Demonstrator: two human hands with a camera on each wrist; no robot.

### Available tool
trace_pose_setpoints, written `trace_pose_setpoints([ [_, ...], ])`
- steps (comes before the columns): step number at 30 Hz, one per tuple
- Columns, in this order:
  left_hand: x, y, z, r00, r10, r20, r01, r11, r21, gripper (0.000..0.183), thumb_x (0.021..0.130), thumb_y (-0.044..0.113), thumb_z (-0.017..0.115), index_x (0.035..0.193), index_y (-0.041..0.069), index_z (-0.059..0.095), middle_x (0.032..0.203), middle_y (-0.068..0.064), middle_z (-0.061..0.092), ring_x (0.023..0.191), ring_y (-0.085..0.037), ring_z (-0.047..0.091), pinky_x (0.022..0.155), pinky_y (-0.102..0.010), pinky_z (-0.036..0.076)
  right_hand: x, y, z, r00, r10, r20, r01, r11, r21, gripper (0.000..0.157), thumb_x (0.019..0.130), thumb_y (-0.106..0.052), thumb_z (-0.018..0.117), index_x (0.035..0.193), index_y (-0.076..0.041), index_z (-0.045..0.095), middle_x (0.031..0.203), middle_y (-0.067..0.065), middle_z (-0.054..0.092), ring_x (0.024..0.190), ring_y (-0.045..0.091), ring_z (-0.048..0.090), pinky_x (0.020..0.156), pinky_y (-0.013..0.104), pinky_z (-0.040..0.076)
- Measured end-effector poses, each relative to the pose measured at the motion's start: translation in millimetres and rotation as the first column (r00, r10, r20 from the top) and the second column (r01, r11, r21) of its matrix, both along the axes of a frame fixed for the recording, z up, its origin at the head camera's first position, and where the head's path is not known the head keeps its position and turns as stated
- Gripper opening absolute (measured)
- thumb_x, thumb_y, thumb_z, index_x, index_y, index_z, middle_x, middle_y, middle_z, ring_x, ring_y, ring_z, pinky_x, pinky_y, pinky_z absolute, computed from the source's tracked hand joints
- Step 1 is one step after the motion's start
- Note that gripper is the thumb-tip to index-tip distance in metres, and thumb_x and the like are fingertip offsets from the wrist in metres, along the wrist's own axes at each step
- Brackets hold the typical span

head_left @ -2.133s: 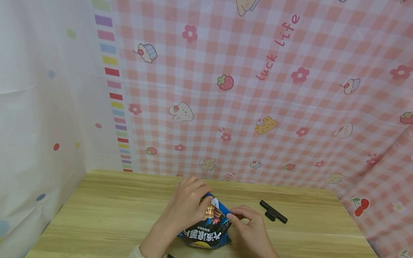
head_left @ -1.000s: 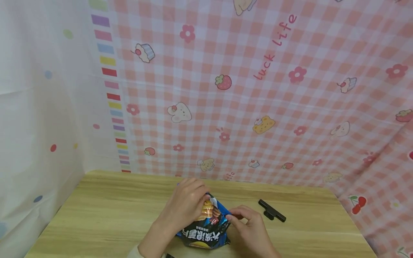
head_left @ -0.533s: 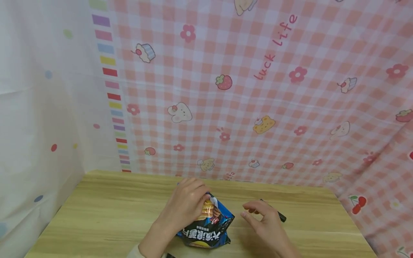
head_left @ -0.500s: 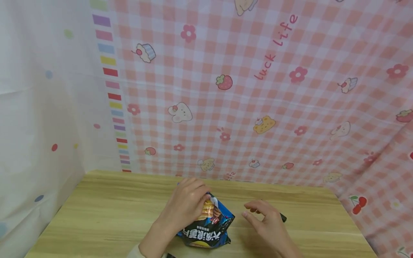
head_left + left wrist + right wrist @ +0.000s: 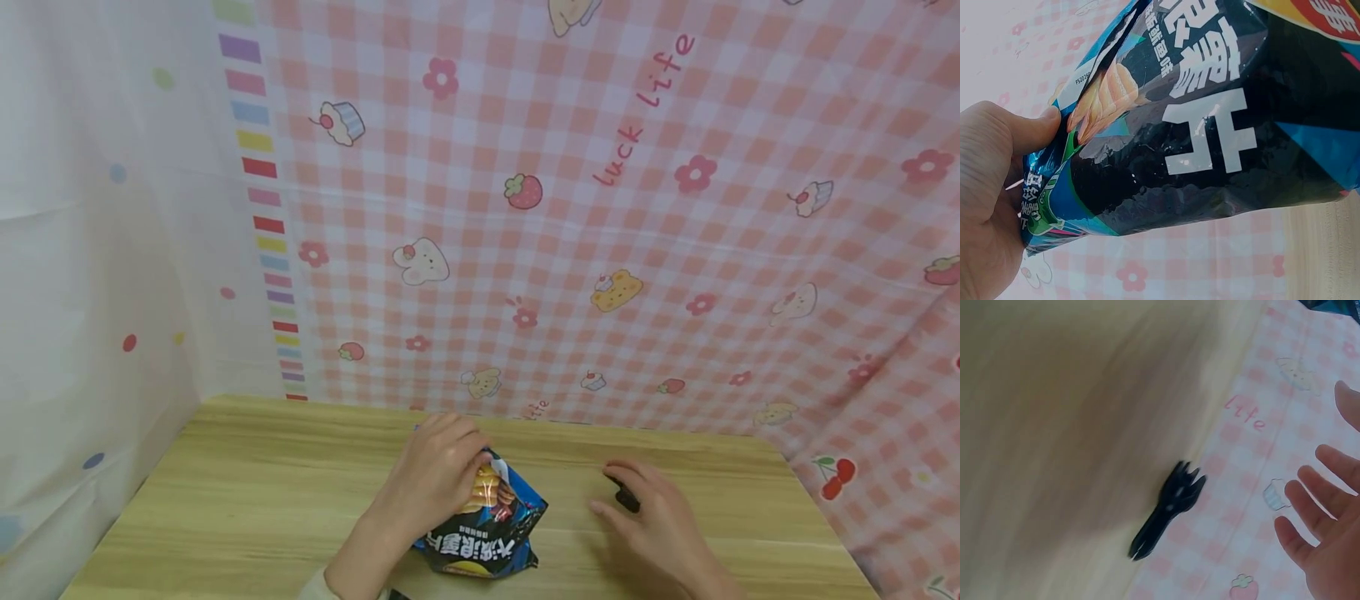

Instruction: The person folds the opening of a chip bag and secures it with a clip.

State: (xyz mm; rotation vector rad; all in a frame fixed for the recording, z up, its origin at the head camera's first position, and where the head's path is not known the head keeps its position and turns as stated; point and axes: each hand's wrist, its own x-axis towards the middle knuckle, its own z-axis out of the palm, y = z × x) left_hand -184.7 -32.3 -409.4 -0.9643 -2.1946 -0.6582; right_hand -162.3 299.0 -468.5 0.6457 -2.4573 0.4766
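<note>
Glossy black-and-blue, white-lettered snack bag (image 5: pixel 487 533): plump, tilted, gripped at one end. Slim black pronged clip (image 5: pixel 1168 509): on wooden tabletop (image 5: pixel 300 483), right of bag, apart.

We look forward and down from the head, while both wrist views (far closer) share its checked cloth (image 5: pixel 555 250).
</note>
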Motion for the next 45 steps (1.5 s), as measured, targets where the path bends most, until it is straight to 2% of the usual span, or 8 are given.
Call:
trace_pose_setpoints([
  [5, 0.0, 1, 0.2, 1.0, 0.001, 0.001, -0.001, 1.0, -0.005, 0.012, 0.084, 0.007, 0.087, 0.091, 0.01, 0.078, 0.089, 0.003, 0.071, 0.087, -0.014, 0.065, 0.079, -0.03, 0.053, -2.8, 12, -6.6, 0.996, -0.05, 0.08, 0.045, 0.997, 0.056, 0.065, 0.074, -0.029, 0.096, 0.127, 0.0, 0.07, 0.129, 0.02, 0.067, 0.115, 0.04, 0.066, 0.09, 0.061, 0.056],
  [10, 0.1, 1, 0.7, 1.0, 0.0, -0.002, 0.0, 1.0, -0.004, 0.012, 0.083, 0.007, 0.087, 0.09, 0.01, 0.078, 0.089, 0.003, 0.072, 0.087, -0.014, 0.065, 0.08, -0.03, 0.053, -6.8, 21, -9.8, 0.971, -0.122, 0.207, 0.103, 0.99, 0.098, 0.079, 0.077, -0.04, 0.093, 0.137, 0.002, 0.063, 0.138, 0.027, 0.06, 0.121, 0.048, 0.061, 0.094, 0.065, 0.052],
  [21, 0.2, 0, 1.1, 1.0, -0.002, 0.01, 0.002, 1.0, 0.004, 0.01, 0.085, 0.007, 0.085, 0.091, 0.01, 0.078, 0.089, 0.003, 0.072, 0.087, -0.015, 0.065, 0.08, -0.031, 0.054, -15.4, 33, -14.4, 0.927, -0.208, 0.313, 0.16, 0.972, 0.171, 0.091, 0.078, -0.058, 0.087, 0.139, 0.004, 0.061, 0.141, 0.03, 0.057, 0.122, 0.051, 0.06, 0.092, 0.063, 0.055],
  [26, 0.1, 0, 0.9, 1.0, -0.005, 0.009, 0.005, 1.0, 0.003, 0.011, 0.084, 0.007, 0.086, 0.091, 0.01, 0.078, 0.089, 0.003, 0.072, 0.087, -0.014, 0.065, 0.08, -0.03, 0.053, -19.1, 36, -16.4, 0.886, -0.256, 0.387, 0.188, 0.96, 0.206, 0.096, 0.08, -0.067, 0.081, 0.14, 0.005, 0.06, 0.138, 0.029, 0.058, 0.123, 0.049, 0.059, 0.094, 0.063, 0.054],
  [31, 0.2, 0, 0.7, 1.0, -0.005, 0.012, 0.005, 1.0, -0.005, 0.01, 0.085, 0.007, 0.086, 0.091, 0.01, 0.078, 0.09, 0.003, 0.072, 0.087, -0.015, 0.065, 0.08, -0.031, 0.054, -24.4, 41, -18.0, 0.843, -0.283, 0.458, 0.198, 0.954, 0.224, 0.096, 0.079, -0.07, 0.079, 0.14, 0.002, 0.06, 0.137, 0.026, 0.059, 0.12, 0.045, 0.061, 0.089, 0.061, 0.056],
  [35, 0.1, 0, 1.1, 1.0, -0.003, 0.011, 0.003, 1.0, -0.013, 0.009, 0.085, 0.007, 0.085, 0.091, 0.01, 0.078, 0.089, 0.003, 0.072, 0.087, -0.015, 0.065, 0.08, -0.031, 0.054, -28.7, 45, -18.7, 0.827, -0.283, 0.486, 0.193, 0.954, 0.228, 0.092, 0.078, -0.068, 0.081, 0.135, 0.001, 0.063, 0.133, 0.024, 0.061, 0.112, 0.039, 0.064, 0.081, 0.054, 0.058],
  [40, 0.1, 0, 1.5, 1.0, -0.006, 0.01, 0.006, 1.0, -0.016, 0.009, 0.086, 0.007, 0.085, 0.09, 0.01, 0.078, 0.088, 0.003, 0.071, 0.086, -0.015, 0.064, 0.078, -0.031, 0.053, -30.1, 47, -18.2, 0.807, -0.29, 0.514, 0.204, 0.954, 0.219, 0.082, 0.078, -0.062, 0.085, 0.126, 0.002, 0.068, 0.119, 0.014, 0.066, 0.095, 0.023, 0.064, 0.072, 0.044, 0.056],
  [45, 0.0, -1, 1.6, 1.0, -0.01, 0.013, 0.011, 1.0, -0.009, 0.009, 0.086, 0.007, 0.085, 0.089, 0.011, 0.078, 0.088, 0.003, 0.071, 0.085, -0.015, 0.064, 0.078, -0.03, 0.053, -30.7, 46, -16.3, 0.791, -0.276, 0.546, 0.205, 0.96, 0.188, 0.069, 0.079, -0.055, 0.086, 0.119, 0.0, 0.072, 0.103, 0.004, 0.064, 0.088, 0.017, 0.061, 0.071, 0.043, 0.056],
])
